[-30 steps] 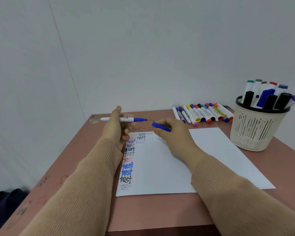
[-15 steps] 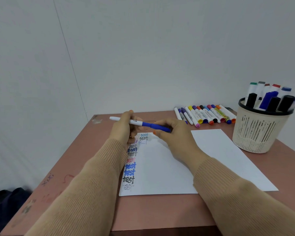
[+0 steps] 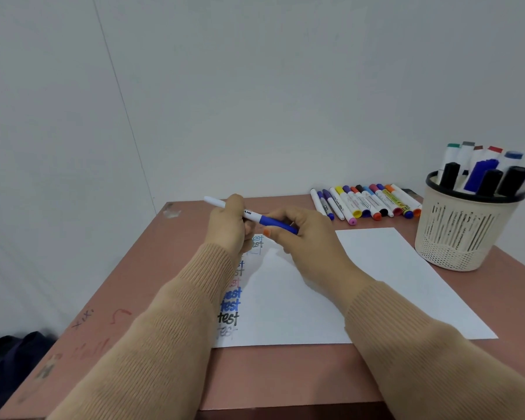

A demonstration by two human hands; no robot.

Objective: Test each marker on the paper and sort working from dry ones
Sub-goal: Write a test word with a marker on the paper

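A: Table [image 3: 164, 268], paper [image 3: 376, 283]: which step?
B: Recapping, I'd say. Next: judge its mark, drop it w/ working or dry lot.
A: Basket [image 3: 455, 237]?
B: Right edge, upright markers [image 3: 479, 174] inside. Row of markers [image 3: 367, 204] lies at back edge.
A: Hands?
B: Left hand [image 3: 228, 228] curled round the marker [image 3: 255, 218], right hand [image 3: 303, 234] pinching its blue cap [image 3: 273, 222], over paper's top-left corner.

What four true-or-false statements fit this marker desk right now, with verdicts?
1. The left hand and right hand both hold one blue-and-white marker. True.
2. The basket stands on the paper. False: it stands on the table, to the paper's right.
3. A row of markers lies on the table beyond the paper. True.
4. The test words run down the paper's right edge. False: they run down its left edge.
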